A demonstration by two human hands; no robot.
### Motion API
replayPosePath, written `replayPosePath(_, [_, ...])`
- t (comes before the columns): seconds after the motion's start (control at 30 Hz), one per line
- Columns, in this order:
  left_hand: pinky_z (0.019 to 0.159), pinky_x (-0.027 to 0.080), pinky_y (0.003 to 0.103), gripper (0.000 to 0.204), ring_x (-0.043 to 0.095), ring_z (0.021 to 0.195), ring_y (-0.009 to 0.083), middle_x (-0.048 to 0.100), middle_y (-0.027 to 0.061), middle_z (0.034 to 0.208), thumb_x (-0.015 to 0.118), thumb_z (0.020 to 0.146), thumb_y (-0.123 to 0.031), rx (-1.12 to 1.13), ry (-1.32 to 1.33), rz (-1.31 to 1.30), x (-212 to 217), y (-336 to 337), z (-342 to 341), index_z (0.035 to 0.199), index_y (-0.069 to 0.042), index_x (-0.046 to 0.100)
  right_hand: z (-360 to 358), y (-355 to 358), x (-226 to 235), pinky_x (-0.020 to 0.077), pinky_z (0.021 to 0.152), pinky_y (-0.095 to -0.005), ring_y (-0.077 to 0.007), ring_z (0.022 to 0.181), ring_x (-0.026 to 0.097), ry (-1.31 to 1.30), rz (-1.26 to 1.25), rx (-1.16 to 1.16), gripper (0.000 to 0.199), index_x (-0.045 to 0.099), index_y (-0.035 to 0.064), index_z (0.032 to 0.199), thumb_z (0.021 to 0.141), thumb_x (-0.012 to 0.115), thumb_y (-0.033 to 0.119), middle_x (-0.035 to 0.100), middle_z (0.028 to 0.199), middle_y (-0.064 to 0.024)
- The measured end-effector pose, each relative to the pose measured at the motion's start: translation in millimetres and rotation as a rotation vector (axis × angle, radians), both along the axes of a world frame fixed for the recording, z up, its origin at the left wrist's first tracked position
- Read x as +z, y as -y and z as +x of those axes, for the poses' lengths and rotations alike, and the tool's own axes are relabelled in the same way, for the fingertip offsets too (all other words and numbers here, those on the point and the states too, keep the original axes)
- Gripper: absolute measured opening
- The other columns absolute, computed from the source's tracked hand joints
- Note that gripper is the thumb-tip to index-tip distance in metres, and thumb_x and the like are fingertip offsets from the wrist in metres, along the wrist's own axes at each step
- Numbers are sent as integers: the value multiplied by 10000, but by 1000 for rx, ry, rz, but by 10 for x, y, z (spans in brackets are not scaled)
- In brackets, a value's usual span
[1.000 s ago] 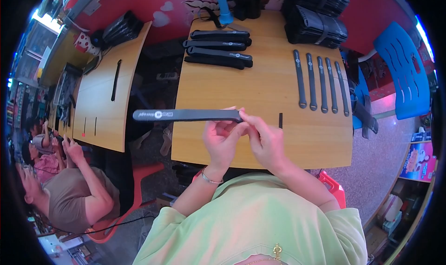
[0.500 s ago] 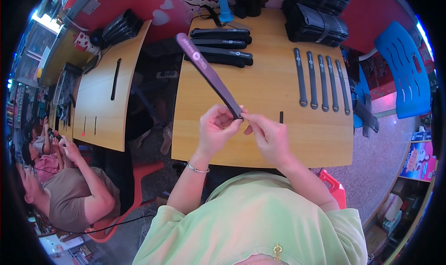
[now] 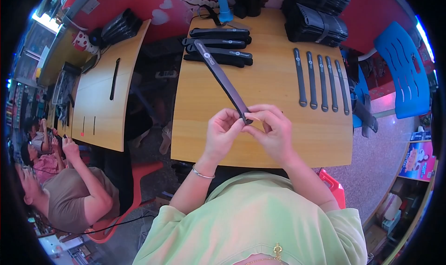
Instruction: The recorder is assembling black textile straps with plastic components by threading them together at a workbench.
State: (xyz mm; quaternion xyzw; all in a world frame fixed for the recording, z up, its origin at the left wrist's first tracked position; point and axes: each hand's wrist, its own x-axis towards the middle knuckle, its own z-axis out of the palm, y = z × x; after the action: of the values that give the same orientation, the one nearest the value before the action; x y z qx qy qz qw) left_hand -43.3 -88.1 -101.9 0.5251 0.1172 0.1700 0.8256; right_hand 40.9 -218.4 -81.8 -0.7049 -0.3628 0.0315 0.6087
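Note:
A long dark strap (image 3: pixel 223 81) with a pale printed mark slants up and away to the left over the wooden table (image 3: pixel 209 146). Its near end is pinched between the fingertips of my left hand (image 3: pixel 220 132). My right hand (image 3: pixel 273 131) is closed on the same end, thumb and forefinger at its tip. What the fingers do inside the grip is partly hidden. Several dark grey straps with slotted round ends (image 3: pixel 313 81) lie in a row to the right. Stacks of folded black straps (image 3: pixel 218 43) rest beyond the held strap's far end.
Black plastic-wrapped bundles (image 3: pixel 318 26) sit at the table's back right, and a blue fan (image 3: pixel 225 7) at its back edge. A blue chair (image 3: pixel 406 72) stands to the right. At the left table (image 3: pixel 104 98), a co-worker (image 3: pixel 79 197) sits on a red chair.
Both hands have shifted slightly, and the strap's far end has swung down and right. My right hand now covers where a short black strip lay on the table.

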Motion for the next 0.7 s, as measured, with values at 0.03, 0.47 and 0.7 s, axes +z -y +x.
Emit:
replayPosePath(0.03, [753,528,253,53,616,828,96,637,61,920,584,887,-6,2,1,0,5,-9,-7,927,7,551,10,-7,-47,297,474,-177,-4,581,383,-34,49,25,297,691,69,944,673,798,12,639,996,-34])
replayPosePath(0.47, [774,487,234,121,580,884,84,604,22,940,626,858,-14,-74,19,60,49,78,-30,977,0,606,113,100,-188,331,547,-177,-23,664,478,-515,146,301,205,684,28,927,737,745,-18,670,1019,-67])
replayPosePath(0.7, [773,487,243,114,578,829,105,573,31,874,625,831,-17,125,-16,499,164,183,12,936,25,609,-10,74,-71,471,911,-315,-198,969,613,-754,221,208,26,587,-24,899,872,585,-27,649,1043,-164])
